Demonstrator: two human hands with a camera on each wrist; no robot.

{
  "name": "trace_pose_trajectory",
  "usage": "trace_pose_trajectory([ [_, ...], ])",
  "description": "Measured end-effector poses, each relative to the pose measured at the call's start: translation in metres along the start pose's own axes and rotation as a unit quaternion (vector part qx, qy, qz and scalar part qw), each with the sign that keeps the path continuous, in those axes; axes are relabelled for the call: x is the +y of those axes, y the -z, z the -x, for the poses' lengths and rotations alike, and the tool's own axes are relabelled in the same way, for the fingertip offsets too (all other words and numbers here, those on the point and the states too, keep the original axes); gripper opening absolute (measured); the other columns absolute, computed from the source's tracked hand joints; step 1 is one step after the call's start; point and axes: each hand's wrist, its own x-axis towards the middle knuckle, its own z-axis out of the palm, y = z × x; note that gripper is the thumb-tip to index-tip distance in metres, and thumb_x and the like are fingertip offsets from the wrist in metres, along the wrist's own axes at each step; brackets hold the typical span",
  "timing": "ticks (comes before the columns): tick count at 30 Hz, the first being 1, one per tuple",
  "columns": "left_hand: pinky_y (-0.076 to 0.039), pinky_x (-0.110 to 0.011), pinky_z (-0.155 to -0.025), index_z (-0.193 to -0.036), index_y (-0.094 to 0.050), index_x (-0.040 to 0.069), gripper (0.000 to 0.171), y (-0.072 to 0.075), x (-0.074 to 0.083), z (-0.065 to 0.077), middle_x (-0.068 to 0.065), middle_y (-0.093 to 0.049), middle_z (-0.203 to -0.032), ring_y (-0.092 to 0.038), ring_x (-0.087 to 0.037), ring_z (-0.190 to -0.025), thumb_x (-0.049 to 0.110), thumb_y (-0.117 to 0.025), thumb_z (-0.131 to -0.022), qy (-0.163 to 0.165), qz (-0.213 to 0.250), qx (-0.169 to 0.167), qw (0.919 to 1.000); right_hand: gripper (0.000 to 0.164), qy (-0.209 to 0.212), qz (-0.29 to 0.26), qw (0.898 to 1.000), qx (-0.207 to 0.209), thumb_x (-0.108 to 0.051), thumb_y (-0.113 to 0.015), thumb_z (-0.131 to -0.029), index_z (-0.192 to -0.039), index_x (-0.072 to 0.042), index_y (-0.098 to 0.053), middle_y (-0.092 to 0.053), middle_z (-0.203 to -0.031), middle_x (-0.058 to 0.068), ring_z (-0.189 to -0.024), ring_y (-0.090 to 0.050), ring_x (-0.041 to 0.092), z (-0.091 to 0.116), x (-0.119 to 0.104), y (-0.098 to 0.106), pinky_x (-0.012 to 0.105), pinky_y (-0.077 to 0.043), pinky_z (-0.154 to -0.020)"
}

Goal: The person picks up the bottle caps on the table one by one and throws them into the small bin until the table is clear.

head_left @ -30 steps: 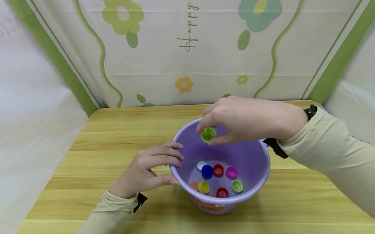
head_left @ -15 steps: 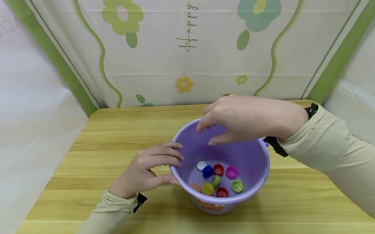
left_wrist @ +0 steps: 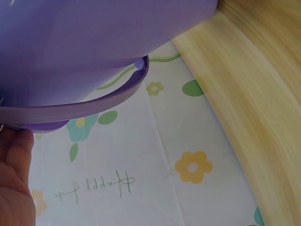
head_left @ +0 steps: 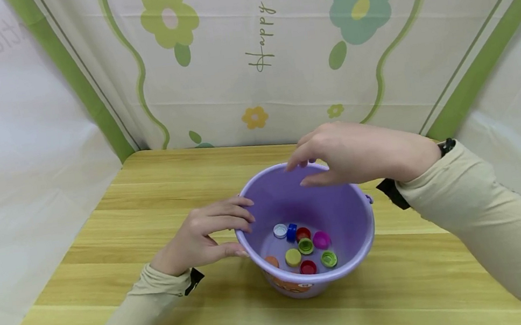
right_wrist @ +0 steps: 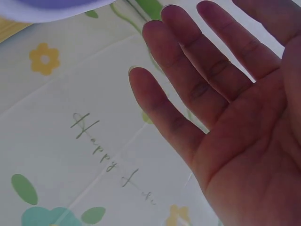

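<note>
In the head view a purple bucket (head_left: 301, 201) stands on the wooden table. My left hand (head_left: 206, 233) holds its left rim, with the fingers over the edge and the thumb against the outside. Above the far right rim hovers my right hand (head_left: 362, 153), its fingers loosely bent and nothing in them; the right wrist view shows its bare palm (right_wrist: 244, 136). Several bottle caps lie on the bucket's bottom: white (head_left: 280, 230), blue (head_left: 291, 232), yellow (head_left: 293, 257), magenta (head_left: 321, 240), orange (head_left: 272, 261), two red, one here (head_left: 308, 267), and two green, one here (head_left: 305, 246).
The wooden table (head_left: 148, 198) extends around the bucket. A flower-printed cloth (head_left: 231, 84) hangs behind its far edge, with white sheeting at both sides. The bucket's handle (left_wrist: 84, 109) hangs along its outside in the left wrist view.
My right hand has let go of a green cap, which dropped among the others. Blue and yellow caps shifted. The right hand has since moved up and to the right; the left stays put.
</note>
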Motion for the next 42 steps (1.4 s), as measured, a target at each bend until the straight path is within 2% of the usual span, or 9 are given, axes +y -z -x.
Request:
trace_pose_trajectory([
  [7, -0.053, -0.047, -0.100, -0.100, -0.071, 0.002, 0.033, 0.001, 0.000, 0.000, -0.015, -0.069, -0.105, -0.062, -0.037, -0.113, 0.034, -0.074, -0.090, 0.003, -0.003, 0.000, 1.0000, 0.026, -0.064, -0.017, 0.998, 0.004, -0.020, -0.079, -0.087, -0.112, -0.014, -0.074, -0.069, -0.099, -0.004, -0.090, -0.063, 0.015, 0.021, 0.029, -0.006, 0.038, -0.057, -0.079],
  [15, -0.053, -0.047, -0.100, -0.100, -0.071, 0.002, 0.034, 0.000, -0.001, 0.001, -0.015, -0.069, -0.104, -0.062, -0.038, -0.112, 0.034, -0.073, -0.090, 0.003, -0.007, 0.000, 1.0000, 0.024, -0.151, -0.063, 0.986, 0.004, -0.017, -0.076, -0.089, -0.112, -0.009, -0.073, -0.071, -0.099, -0.002, -0.088, -0.066, 0.015, 0.058, 0.088, -0.026, 0.038, -0.059, -0.080],
  [21, -0.053, -0.048, -0.100, -0.100, -0.071, 0.002, 0.033, 0.000, -0.002, 0.001, -0.016, -0.069, -0.103, -0.061, -0.035, -0.115, 0.034, -0.074, -0.090, 0.000, -0.004, 0.000, 1.0000, 0.025, -0.207, -0.098, 0.973, -0.017, -0.015, -0.074, -0.090, -0.112, -0.002, -0.072, -0.071, -0.089, -0.003, -0.083, -0.067, 0.014, 0.093, 0.133, -0.057, 0.033, -0.059, -0.073],
  [27, -0.052, -0.049, -0.100, -0.099, -0.071, 0.001, 0.033, 0.000, -0.002, 0.000, -0.016, -0.069, -0.103, -0.061, -0.035, -0.115, 0.033, -0.074, -0.090, -0.004, -0.002, -0.001, 1.0000, 0.028, -0.251, -0.111, 0.960, -0.054, -0.021, -0.074, -0.091, -0.112, -0.004, -0.072, -0.069, -0.090, -0.004, -0.083, -0.065, 0.013, 0.127, 0.167, -0.100, 0.033, -0.058, -0.074],
  [31, -0.052, -0.049, -0.100, -0.100, -0.071, 0.001, 0.034, 0.000, -0.002, -0.001, -0.016, -0.069, -0.104, -0.062, -0.038, -0.113, 0.033, -0.074, -0.090, -0.005, -0.002, -0.002, 1.0000, 0.032, -0.259, -0.109, 0.957, -0.077, -0.023, -0.075, -0.089, -0.112, -0.003, -0.072, -0.068, -0.090, -0.005, -0.084, -0.064, 0.014, 0.145, 0.179, -0.126, 0.036, -0.057, -0.075],
  [37, -0.053, -0.049, -0.099, -0.100, -0.071, 0.001, 0.034, 0.000, -0.002, -0.001, -0.016, -0.069, -0.104, -0.062, -0.038, -0.113, 0.032, -0.074, -0.090, -0.004, -0.001, -0.003, 1.0000, 0.041, -0.285, -0.139, 0.944, -0.092, -0.028, -0.078, -0.085, -0.115, -0.001, -0.070, -0.066, -0.093, -0.003, -0.087, -0.062, 0.019, 0.158, 0.185, -0.152, 0.037, -0.055, -0.074],
  [42, -0.052, -0.049, -0.100, -0.099, -0.071, 0.000, 0.034, -0.001, -0.002, 0.000, -0.015, -0.069, -0.104, -0.062, -0.036, -0.114, 0.033, -0.074, -0.090, -0.003, 0.000, -0.001, 1.0000, 0.034, -0.288, -0.147, 0.942, -0.091, -0.022, -0.080, -0.082, -0.110, -0.004, -0.072, -0.064, -0.091, -0.001, -0.086, -0.059, 0.020, 0.160, 0.185, -0.166, 0.036, -0.052, -0.073],
])
